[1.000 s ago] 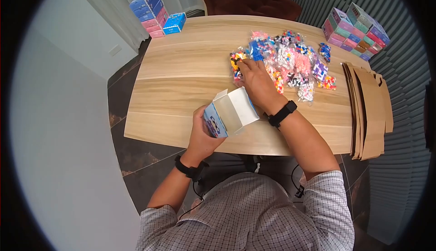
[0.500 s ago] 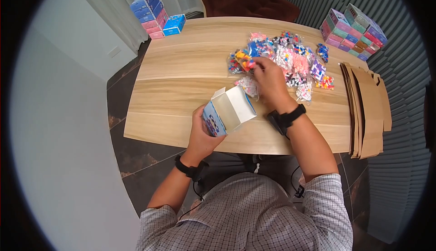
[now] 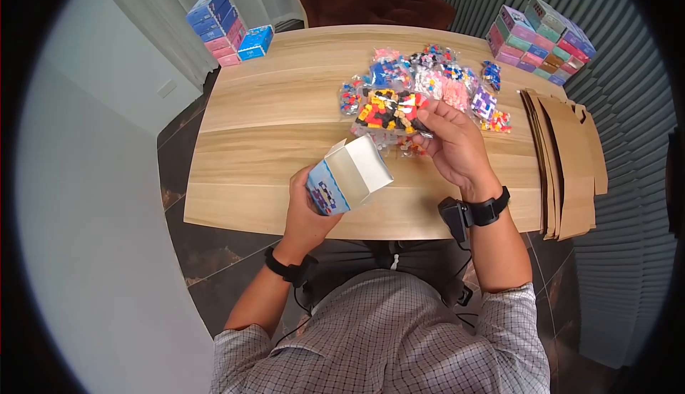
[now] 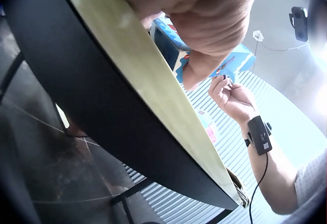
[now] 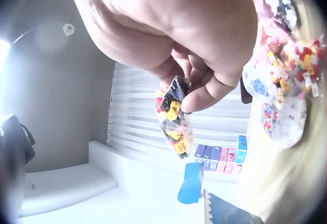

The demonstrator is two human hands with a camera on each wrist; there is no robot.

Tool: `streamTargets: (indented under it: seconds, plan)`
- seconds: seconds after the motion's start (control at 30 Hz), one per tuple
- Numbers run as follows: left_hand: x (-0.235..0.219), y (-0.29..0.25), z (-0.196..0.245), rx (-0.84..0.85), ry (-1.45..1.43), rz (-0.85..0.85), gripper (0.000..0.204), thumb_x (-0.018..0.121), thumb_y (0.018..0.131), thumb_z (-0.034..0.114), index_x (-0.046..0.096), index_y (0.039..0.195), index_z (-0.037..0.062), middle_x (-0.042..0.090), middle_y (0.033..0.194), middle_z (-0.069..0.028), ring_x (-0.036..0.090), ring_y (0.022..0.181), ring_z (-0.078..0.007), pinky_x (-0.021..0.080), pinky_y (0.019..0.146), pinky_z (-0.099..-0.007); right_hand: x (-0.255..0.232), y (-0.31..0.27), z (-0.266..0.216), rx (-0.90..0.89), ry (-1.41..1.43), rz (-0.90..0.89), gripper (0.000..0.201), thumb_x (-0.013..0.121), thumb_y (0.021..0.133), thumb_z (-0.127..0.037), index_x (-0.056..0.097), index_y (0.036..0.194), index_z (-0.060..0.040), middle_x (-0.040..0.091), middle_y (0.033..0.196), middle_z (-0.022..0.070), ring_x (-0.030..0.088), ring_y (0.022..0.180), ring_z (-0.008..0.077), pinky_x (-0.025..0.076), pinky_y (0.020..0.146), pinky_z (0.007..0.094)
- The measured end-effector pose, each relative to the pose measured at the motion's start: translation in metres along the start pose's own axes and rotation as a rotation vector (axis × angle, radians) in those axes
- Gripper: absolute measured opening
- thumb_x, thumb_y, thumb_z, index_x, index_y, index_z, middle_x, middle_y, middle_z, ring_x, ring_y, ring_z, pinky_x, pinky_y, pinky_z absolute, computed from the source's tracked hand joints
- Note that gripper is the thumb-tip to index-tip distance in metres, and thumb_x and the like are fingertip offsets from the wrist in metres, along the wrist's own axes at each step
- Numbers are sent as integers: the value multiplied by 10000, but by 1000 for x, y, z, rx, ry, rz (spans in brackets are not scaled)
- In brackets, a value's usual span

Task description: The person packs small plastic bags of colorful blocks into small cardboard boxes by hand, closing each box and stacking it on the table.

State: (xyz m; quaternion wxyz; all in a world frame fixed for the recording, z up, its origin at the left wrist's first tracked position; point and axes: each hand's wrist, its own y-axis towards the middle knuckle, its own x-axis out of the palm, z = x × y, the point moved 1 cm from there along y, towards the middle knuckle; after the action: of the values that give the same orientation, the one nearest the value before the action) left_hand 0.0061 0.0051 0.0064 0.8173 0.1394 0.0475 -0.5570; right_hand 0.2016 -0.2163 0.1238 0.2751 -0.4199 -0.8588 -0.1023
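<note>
My left hand grips a light blue cardboard box, its flaps spread and its mouth tilted up toward the right. White inner walls show, and no contents are visible in it. Between thumb and fingers, my right hand pinches the edge of a clear bag of toy bricks in yellow, black, red and tan. The bag is raised just beyond the box's mouth, in front of the pile. In the right wrist view the same bag hangs from the fingertips above the box's blue flap.
A pile of bagged bricks spreads over the wooden table. Stacked boxes stand at the far left and far right, with a blue box beside the left stack. Flattened brown cardboard lies along the right edge.
My right hand has picked the bag of bricks out of the pile, lifted it and turned it over toward me. The left hand keeps the box in nearly the same place.
</note>
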Motion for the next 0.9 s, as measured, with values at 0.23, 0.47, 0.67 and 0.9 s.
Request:
streamTargets:
  seconds: [0.23, 0.47, 0.67, 0.9]
  plan:
    - [1, 0, 1, 3, 49, 25, 1005, 837, 768, -114, 234, 1559, 30, 452, 1470, -146, 504, 1393, -238, 464, 1162, -398, -13, -6, 4, 58, 57, -81, 95, 630, 1063, -86, 694, 1118, -43, 716, 1067, 28, 665, 924, 103, 578, 791, 270]
    - [1, 1, 0, 49, 152, 66, 993, 847, 768, -102, 250, 1553, 19, 456, 1460, -143, 510, 1380, -227, 472, 1147, -382, 7, -25, -1, 120, -165, -4, 147, 632, 1060, -102, 714, 1162, -34, 723, 1074, 18, 656, 924, 77, 564, 766, 260]
    - [2, -3, -6, 101, 199, 97, 969, 893, 729, -8, 339, 1524, 19, 437, 1446, -177, 507, 1347, -309, 459, 1133, -399, 34, -38, -1, 50, -746, -113, 218, 639, 1051, -146, 714, 1179, 15, 717, 921, 16, 637, 809, 46, 531, 694, 264]
    - [3, -5, -5, 151, 225, 101, 937, 888, 710, 22, 383, 1499, 33, 455, 1434, -207, 501, 1338, -378, 452, 1125, -434, 62, -39, 23, -125, -1013, -210, 236, 684, 964, -70, 691, 1176, 33, 750, 945, 234, 743, 874, 372, 572, 770, 424]
